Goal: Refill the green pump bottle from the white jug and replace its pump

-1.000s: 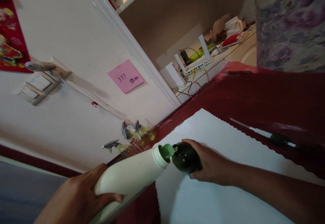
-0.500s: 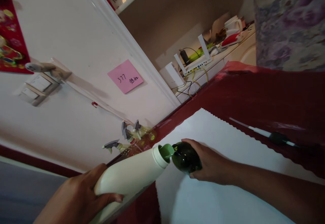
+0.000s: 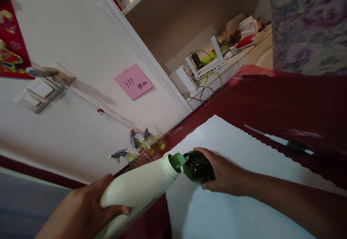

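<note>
The left hand (image 3: 81, 210) grips a white plastic bottle (image 3: 138, 188), tilted so its pale green spout (image 3: 176, 160) meets the mouth of a dark green bottle (image 3: 197, 167), which the right hand (image 3: 223, 174) clasps from the far side. Both bottles hang over the near left edge of a white mat (image 3: 238, 181) with a scalloped border, lying on a red table (image 3: 284, 105). At the table's left corner, against the wall, stand yellowish spray bottles (image 3: 141, 146) with grey triggers. A pink sticky note (image 3: 133, 81) is stuck on the wall above them, with a light switch (image 3: 38, 92) further left. Beyond the table's far edge a white router (image 3: 210, 65) sits on a counter.
</note>
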Tool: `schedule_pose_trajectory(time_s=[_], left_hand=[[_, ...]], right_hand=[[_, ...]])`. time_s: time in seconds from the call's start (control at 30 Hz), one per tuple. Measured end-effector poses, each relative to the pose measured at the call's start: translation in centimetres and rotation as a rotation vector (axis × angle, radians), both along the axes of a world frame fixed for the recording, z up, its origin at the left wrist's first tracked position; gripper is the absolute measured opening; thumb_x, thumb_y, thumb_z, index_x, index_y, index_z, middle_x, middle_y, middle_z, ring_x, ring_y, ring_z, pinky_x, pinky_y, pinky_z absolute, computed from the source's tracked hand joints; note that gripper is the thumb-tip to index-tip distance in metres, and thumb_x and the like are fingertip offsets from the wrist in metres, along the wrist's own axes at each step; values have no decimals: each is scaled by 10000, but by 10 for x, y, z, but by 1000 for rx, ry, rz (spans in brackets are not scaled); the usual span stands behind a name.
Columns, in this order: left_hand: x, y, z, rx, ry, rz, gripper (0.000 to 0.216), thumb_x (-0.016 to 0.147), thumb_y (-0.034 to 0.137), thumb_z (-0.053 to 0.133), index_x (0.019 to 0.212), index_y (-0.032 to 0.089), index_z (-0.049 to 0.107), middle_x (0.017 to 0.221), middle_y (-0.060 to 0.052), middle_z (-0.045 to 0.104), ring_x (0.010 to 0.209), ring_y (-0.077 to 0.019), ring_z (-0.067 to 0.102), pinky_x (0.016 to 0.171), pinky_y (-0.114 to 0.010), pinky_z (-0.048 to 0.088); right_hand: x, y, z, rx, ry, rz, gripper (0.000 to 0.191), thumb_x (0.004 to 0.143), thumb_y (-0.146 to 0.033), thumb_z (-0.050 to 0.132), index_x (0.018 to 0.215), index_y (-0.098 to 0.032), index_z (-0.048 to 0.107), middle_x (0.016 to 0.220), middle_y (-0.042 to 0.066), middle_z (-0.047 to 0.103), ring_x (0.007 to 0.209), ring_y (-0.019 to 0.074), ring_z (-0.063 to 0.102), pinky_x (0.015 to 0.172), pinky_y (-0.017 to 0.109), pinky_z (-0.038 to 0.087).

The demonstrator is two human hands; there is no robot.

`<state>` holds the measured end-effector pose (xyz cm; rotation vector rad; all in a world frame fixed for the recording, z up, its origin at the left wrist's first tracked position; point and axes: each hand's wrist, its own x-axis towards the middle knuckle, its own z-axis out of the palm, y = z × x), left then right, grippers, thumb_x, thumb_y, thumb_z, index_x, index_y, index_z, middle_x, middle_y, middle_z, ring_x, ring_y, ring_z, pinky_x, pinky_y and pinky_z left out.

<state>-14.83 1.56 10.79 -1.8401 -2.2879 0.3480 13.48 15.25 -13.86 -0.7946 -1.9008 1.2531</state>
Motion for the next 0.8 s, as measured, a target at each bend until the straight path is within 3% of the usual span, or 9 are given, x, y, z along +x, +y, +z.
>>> schedule_pose_trajectory(time_s=[0.37, 0.8], left_hand=[[6, 2, 5, -92, 16, 87, 410, 752, 685, 596, 886, 300, 636, 740, 12, 768, 721, -286, 742, 645, -328, 447], [9, 2, 7, -95, -3, 54, 407, 766, 691, 615, 895, 306, 638, 736, 19, 765, 703, -275, 738, 637, -324, 460]], right_hand=[[2, -2, 3, -18, 1, 14, 981, 606, -265, 843, 1485, -322, 410, 1398, 102, 595, 1275, 367, 542, 1035, 535, 475], [0, 0, -1, -7, 1, 1, 1007, 601, -289, 854, 1492, -357, 390, 1391, 92, 594, 1258, 371, 554, 1016, 551, 496]])
